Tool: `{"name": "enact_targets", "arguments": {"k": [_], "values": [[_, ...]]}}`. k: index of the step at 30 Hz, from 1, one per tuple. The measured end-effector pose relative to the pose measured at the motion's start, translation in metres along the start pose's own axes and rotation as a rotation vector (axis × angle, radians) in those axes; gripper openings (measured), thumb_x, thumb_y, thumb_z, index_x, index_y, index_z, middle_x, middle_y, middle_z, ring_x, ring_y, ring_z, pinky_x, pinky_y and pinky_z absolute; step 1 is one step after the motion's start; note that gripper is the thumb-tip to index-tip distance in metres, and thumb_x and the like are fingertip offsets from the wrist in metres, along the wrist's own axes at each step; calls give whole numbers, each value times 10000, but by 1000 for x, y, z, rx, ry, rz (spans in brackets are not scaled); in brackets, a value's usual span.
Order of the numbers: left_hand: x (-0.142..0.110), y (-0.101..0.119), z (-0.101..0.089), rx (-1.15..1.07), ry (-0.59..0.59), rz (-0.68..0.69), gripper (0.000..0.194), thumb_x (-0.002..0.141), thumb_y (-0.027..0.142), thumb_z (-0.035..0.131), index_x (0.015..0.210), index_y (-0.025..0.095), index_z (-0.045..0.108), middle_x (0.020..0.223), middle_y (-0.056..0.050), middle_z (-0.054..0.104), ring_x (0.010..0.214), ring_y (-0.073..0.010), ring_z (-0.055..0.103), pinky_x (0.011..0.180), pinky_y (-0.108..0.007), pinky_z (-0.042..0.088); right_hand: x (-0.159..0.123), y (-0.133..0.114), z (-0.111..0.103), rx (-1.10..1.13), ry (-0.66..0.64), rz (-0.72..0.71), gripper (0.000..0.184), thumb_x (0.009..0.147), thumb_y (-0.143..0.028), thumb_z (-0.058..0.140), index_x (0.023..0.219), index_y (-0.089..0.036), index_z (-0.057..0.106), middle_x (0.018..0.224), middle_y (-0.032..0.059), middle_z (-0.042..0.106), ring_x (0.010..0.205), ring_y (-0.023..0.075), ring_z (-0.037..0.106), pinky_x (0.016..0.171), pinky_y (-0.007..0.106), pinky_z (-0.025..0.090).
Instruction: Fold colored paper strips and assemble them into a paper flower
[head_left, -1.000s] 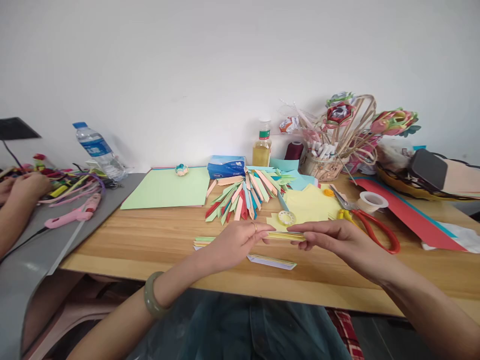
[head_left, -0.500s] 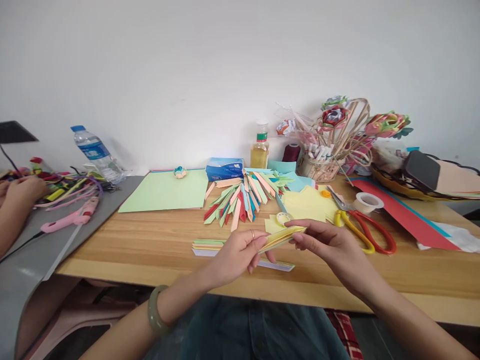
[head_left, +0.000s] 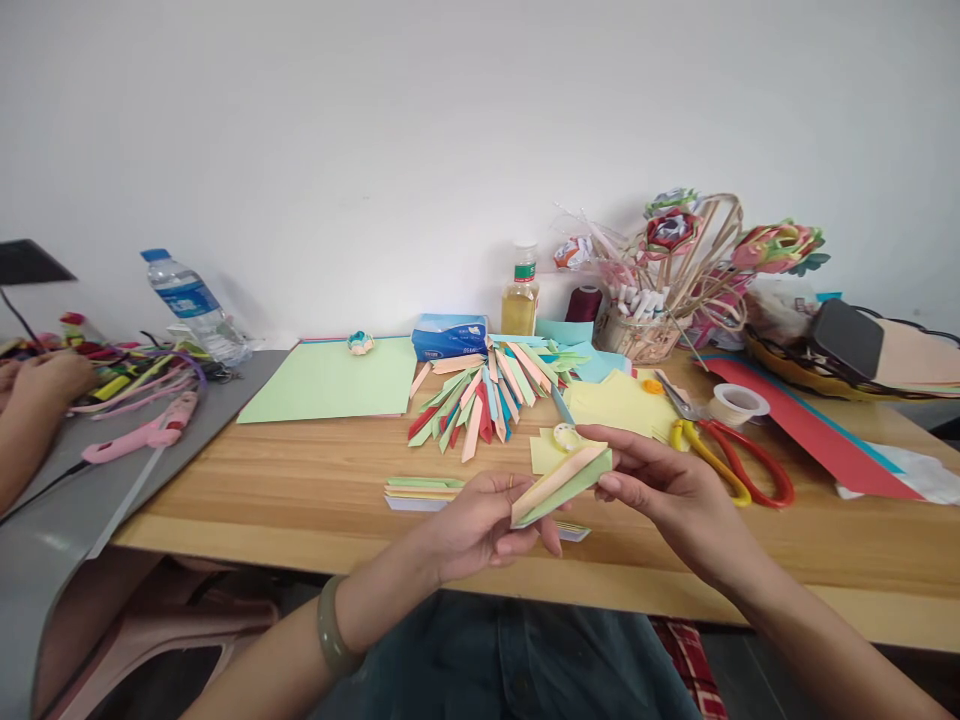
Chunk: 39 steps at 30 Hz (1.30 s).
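Observation:
A folded paper strip (head_left: 564,486), peach and pale green, is held slantwise above the table between my two hands. My left hand (head_left: 491,520) grips its lower left end, fingers curled beneath. At the upper right end, my right hand (head_left: 652,478) pinches it between thumb and fingers. Below on the wood lie more folded strips: one stack (head_left: 420,493) left of my left hand, and another (head_left: 574,532) partly hidden behind my fingers. A roll of clear tape (head_left: 568,437) rests just behind the held strip, on yellow paper (head_left: 621,405).
Behind my hands spreads a pile of folded coloured strips (head_left: 480,400). Scissors (head_left: 720,455) and a ribbon roll (head_left: 739,404) lie right. Green sheets (head_left: 330,385), a tissue pack (head_left: 450,338) and an oil bottle (head_left: 520,295) stand along the wall. Another person's hand (head_left: 56,380) works at left, near a pink glue gun (head_left: 146,432).
The paper strip has turned from level and edge-on to slanted, now showing its peach and green faces. My left hand has rolled palm upward and lowered slightly; my right hand still pinches the far end.

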<state>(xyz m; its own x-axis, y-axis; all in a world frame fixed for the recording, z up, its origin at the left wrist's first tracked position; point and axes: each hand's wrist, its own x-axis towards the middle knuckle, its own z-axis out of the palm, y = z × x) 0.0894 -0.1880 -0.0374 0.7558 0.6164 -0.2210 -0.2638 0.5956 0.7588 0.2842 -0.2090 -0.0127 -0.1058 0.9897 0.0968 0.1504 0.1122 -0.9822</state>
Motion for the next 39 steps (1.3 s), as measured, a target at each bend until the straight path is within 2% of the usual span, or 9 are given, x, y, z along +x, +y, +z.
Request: {"name": "enact_targets", "arguments": {"k": [6,11,17,20,26,29,31,34,39], "values": [[1,-6,5,-34,-2,-9,147,729,215,604,809,105,658,571,-35,643,318,-10,290,297,-159,162,1,-3,3,4,39,-7,352,639,-395,719,938,-213,681,617,-10,618,596,130,575,585,251,495],[4,-9,7,-56,11,-37,151,735,236,608,800,106,648,514,-8,607,309,-6,259,296,-153,153,-1,-3,7,-33,35,-21,357,657,-393,703,953,-199,656,634,-4,634,609,145,591,594,266,497],[7,-15,12,10,81,27,220,778,328,574,793,113,619,513,-8,600,312,-16,278,299,-169,167,-4,-5,11,-167,63,-66,327,745,-398,607,985,-178,629,596,-19,592,573,136,560,575,258,469],[6,-17,13,33,111,18,219,777,328,570,801,115,615,507,8,574,315,-11,264,303,-171,153,-6,-6,11,-198,56,-69,343,758,-406,589,1011,-177,626,600,-15,588,580,143,556,588,269,470],[2,-14,13,-48,59,-15,114,730,195,582,811,118,605,470,52,464,330,-3,206,320,-158,110,-7,-5,8,-156,19,-35,433,743,-423,598,1101,-180,610,799,46,670,741,193,599,636,293,488],[2,-13,13,-73,15,-22,110,728,178,586,820,118,592,437,73,407,332,-5,176,322,-154,97,-6,-5,6,-104,-5,-12,400,749,-399,586,1092,-197,616,867,47,679,810,199,609,678,288,497],[2,-14,13,-25,28,-13,128,749,216,577,829,117,584,428,79,396,326,-7,173,315,-154,105,-6,-4,5,-100,6,6,355,760,-372,560,1062,-199,628,800,32,673,768,187,614,674,283,500],[3,-18,11,148,112,22,229,800,347,523,781,121,554,460,56,466,310,-12,240,308,-160,168,-4,-1,5,-184,41,17,338,765,-353,517,1024,-170,634,694,18,640,650,165,594,604,276,493],[4,-19,6,446,232,98,338,827,457,434,780,135,524,564,22,554,335,-25,331,329,-163,252,-5,8,6,-575,95,-147,303,792,-288,463,1014,-174,636,665,12,632,576,147,562,570,269,458]]}}
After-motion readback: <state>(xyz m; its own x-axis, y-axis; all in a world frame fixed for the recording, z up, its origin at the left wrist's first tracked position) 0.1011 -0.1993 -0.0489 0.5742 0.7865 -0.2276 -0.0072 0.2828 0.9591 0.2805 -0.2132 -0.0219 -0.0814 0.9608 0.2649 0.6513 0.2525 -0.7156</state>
